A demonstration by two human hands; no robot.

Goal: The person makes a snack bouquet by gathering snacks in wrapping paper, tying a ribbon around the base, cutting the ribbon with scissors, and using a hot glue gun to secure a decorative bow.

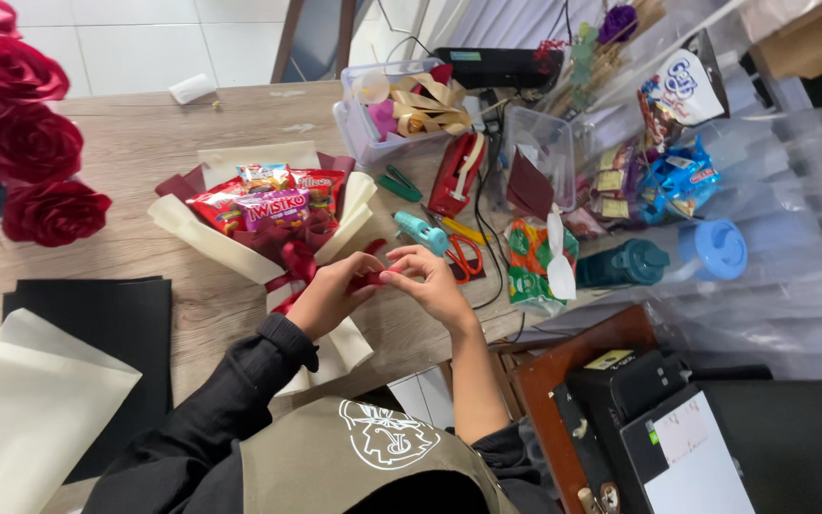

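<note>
My left hand [328, 295] and my right hand [427, 284] meet over the wooden table [135, 143], both pinching a small piece of red ribbon [373, 277] between their fingertips. Just left of them lies a bouquet of snack packets [268, 205] wrapped in cream and dark red paper, tied with a dark red ribbon bow [297, 259]. A teal glue gun [420, 231] and red-handled scissors [466, 257] lie right behind my right hand.
Red paper roses [26, 143] sit at the far left. Black sheets [97, 319] and cream sheets [21, 409] lie at the near left. A clear box of ribbons [401, 109], a red tape dispenser [457, 173], snack bags [535, 262] and a teal bottle [625, 264] crowd the right.
</note>
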